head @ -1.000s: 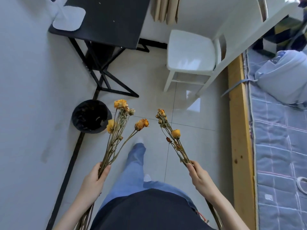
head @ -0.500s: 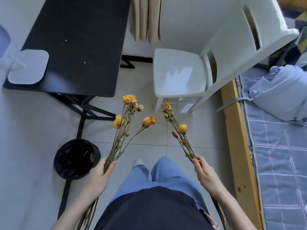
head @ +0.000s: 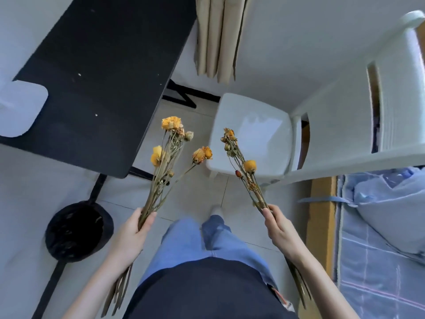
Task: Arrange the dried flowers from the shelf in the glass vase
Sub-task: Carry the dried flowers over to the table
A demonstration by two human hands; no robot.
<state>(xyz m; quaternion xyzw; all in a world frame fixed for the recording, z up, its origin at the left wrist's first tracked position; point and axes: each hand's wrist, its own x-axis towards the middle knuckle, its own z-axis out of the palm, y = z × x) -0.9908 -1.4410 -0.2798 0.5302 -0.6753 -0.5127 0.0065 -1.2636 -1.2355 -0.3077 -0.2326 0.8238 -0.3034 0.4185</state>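
While left hand (head: pixel 132 233) grips fuller dried bunch (head: pixel 158 181), right hand (head: pixel 279 229) sparser bunch (head: pixel 249 166)

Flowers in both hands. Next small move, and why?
Probably gather the smaller bunch from the right hand into the larger bunch in the left hand: both hands grip stems, no vase is in view, and a free hand should help later.

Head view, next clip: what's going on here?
A person has both hands full. The left hand grips the fuller dried-flower bunch by its stems, and the right hand grips the thinner bunch. A black table and a white chair stand ahead; no glass vase is in view.
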